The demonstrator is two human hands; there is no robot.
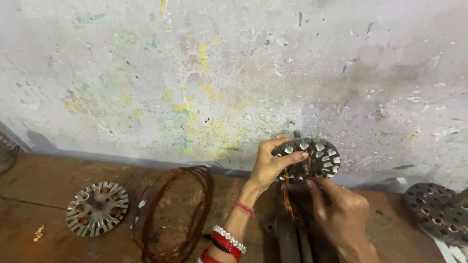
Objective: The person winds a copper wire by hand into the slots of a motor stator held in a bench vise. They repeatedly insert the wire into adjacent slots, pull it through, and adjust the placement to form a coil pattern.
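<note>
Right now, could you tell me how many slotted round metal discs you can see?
3: one slotted disc held up between the left hand and right hand, one lying flat at the left, one at the right edge, partly cut off.

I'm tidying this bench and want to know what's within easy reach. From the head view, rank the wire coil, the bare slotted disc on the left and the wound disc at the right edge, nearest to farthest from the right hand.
1. Wound disc, at the right edge, nearest the right hand.
2. Wire coil, left of the left forearm.
3. Bare slotted disc, far left, farthest.
</note>
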